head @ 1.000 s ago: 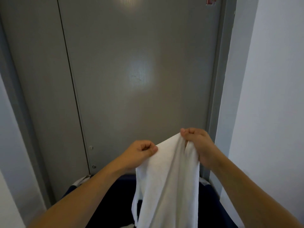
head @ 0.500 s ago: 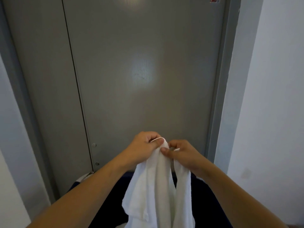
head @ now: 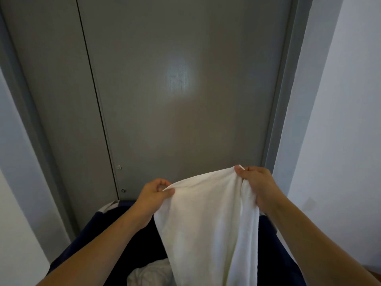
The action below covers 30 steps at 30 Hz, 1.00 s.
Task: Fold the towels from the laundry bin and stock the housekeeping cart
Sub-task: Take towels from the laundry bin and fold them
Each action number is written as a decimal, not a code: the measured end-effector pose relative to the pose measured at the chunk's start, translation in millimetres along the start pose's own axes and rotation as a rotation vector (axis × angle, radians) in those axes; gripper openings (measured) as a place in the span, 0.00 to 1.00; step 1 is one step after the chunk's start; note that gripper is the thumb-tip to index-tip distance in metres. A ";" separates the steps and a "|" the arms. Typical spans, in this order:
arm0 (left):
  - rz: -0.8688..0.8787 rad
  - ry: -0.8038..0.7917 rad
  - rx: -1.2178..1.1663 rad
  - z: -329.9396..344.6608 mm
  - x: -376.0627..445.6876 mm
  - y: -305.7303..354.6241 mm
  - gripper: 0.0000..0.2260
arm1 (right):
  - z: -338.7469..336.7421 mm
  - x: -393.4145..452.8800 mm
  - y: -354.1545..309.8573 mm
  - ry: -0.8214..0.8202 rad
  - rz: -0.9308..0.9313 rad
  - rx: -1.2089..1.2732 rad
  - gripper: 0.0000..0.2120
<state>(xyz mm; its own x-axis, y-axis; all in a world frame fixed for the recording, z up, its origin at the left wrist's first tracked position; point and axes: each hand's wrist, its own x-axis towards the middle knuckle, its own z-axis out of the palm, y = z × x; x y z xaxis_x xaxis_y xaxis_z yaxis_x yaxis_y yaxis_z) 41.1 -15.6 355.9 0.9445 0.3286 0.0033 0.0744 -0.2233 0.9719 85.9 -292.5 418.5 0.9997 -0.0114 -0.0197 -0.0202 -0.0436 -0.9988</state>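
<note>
A white towel (head: pixel 208 223) hangs in front of me, held up by its top edge. My left hand (head: pixel 153 195) pinches the left end of that edge. My right hand (head: pixel 256 182) grips the right end, a little higher, with a bunched fold under its palm. The towel drapes down over a dark navy laundry bin (head: pixel 86 236) below my arms. More white laundry (head: pixel 150 273) lies crumpled in the bottom of the bin.
A grey double door (head: pixel 175 100) with a grey frame stands close behind the bin. White walls (head: pixel 340 120) flank it on both sides, the right one nearer to my right arm.
My hands met at the middle of the towel's top half a second ago. They have since pulled apart, spreading the top edge wide between them.
</note>
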 end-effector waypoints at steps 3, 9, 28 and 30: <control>-0.136 0.090 -0.243 8.1 -4.5 -0.9 0.09 | 1.2 9.6 14.6 0.064 0.066 0.053 0.12; -0.283 0.008 -0.298 62.0 -34.0 -15.3 0.08 | 31.6 10.2 87.4 0.057 0.274 0.055 0.15; -0.561 -0.159 -0.305 104.9 -86.8 -124.7 0.07 | 31.9 -78.2 192.8 -0.362 0.210 -0.083 0.10; -0.571 -0.153 -0.334 103.7 -92.3 -129.8 0.06 | 36.0 -80.9 200.2 -0.322 0.179 -0.181 0.07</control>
<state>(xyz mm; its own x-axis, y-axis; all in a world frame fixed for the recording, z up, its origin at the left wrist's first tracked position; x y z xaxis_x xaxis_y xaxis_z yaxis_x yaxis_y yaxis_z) -22.5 -112.2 205.0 0.8230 0.1718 -0.5414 0.4951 0.2501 0.8320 1.3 -264.4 218.6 0.9319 0.2776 -0.2336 -0.1665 -0.2447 -0.9552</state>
